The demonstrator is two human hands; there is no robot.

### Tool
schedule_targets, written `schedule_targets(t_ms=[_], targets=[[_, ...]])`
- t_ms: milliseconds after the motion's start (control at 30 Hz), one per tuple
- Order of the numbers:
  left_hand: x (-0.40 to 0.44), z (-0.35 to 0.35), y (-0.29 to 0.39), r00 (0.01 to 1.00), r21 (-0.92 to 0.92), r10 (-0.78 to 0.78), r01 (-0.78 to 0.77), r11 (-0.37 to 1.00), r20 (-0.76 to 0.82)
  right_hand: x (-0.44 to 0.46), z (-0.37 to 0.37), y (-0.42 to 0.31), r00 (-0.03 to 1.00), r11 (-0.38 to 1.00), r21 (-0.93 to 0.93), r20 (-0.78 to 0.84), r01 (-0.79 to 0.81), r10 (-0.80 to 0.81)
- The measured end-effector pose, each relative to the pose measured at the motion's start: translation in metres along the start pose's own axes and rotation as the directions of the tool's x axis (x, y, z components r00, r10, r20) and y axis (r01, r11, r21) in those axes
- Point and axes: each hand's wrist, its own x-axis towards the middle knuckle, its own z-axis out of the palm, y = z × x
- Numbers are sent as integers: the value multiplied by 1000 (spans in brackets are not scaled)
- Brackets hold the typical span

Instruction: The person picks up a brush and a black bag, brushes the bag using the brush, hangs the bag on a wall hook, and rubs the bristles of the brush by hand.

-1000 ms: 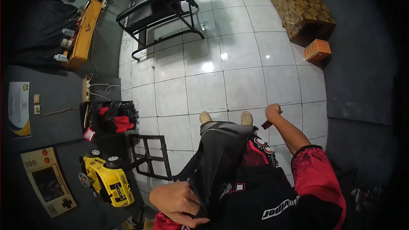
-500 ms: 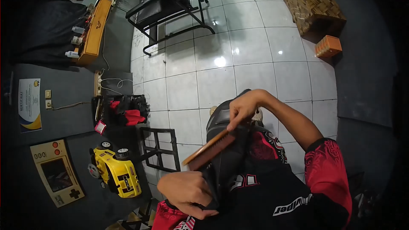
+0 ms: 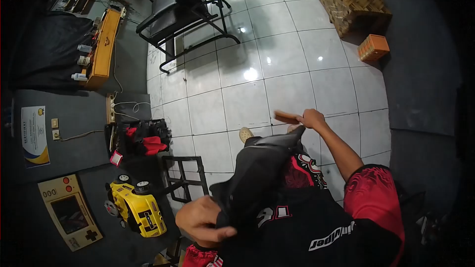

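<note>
My right hand (image 3: 312, 118) is closed around a wooden-backed brush (image 3: 287, 117), held out past the far end of a black bag-like item (image 3: 262, 168). The brush is apart from the item, its wooden side showing and its bristles mostly hidden. My left hand (image 3: 200, 220) grips the near left end of the black item, its thumb stretched along the edge and some fingers hidden. The item lies slanted across my lap, with a shiny panel toward its far end.
A black chair (image 3: 180, 12) stands on the white tiles ahead. To my left are a black metal frame (image 3: 184, 178), a yellow toy car (image 3: 136, 207) and a bin-like heap with red cloth (image 3: 154, 144). An orange box (image 3: 373, 48) sits by the right wall.
My right hand has swung the brush off the black item, away from me and to the right. The item has shifted and tilted; my left hand still holds its end.
</note>
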Motion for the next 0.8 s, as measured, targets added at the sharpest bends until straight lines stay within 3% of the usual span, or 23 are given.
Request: schedule_targets(t_ms=[33,67,100,167,200,267,300,367,433,467,500,567,600,633,667,700,733,767,800], targets=[[6,8,-4,1000,0,0,0,1000,6,-11,-23,-7,997,979,191,-29,77,-73],[12,19,-8,957,121,30,6,993,-288,-34,-51,-19,979,896,397,-39,199,-200],[16,24,-10,830,235,92,47,971,-549,-61,-81,-34,944,755,581,-78,304,-320],[20,17,-15,860,201,62,48,978,-507,-116,-129,-58,811,427,847,-7,316,-586],[22,11,-17,883,166,34,50,985,-469,-118,-127,-59,816,420,851,-17,315,-577],[32,-1,-10,935,153,27,29,988,-355,-119,-121,-58,612,421,884,220,204,-759],[36,-1,-10,940,155,27,28,987,-341,-116,-115,-55,620,414,887,209,205,-756],[40,4,-10,657,157,191,-111,981,-729,-99,-87,-47,769,632,762,319,138,-553],[24,-5,-7,561,110,54,67,992,-826,-66,-33,-16,854,740,603,179,296,-488],[27,-4,-6,508,94,51,59,994,-860,-48,-5,0,901,863,420,195,280,-387],[30,-2,-6,454,74,43,52,996,-890,-38,17,14,941,946,221,191,236,-279],[26,-2,-12,438,34,23,18,999,-899,-40,34,26,943,999,-18,331,-43,46],[23,-1,-15,415,-1,10,-26,1000,-910,-38,53,34,942,999,-13,332,-43,45],[23,1,-17,419,2,13,-27,1000,-908,-33,78,42,977,996,-59,200,-70,81],[25,4,-19,334,118,97,44,992,-938,-35,79,41,992,989,-101,61,-105,111],[28,8,-20,250,225,189,123,967,-950,-34,78,41,992,989,-99,56,-107,113],[33,9,-18,251,229,193,121,966,-948,-33,78,41,981,983,15,58,-184,183],[43,10,-11,167,58,50,46,997,-985,-37,65,34,966,958,128,68,-256,249],[50,11,-8,95,-110,-106,-41,993,-990,-41,51,23,992,966,239,-50,-101,116]])
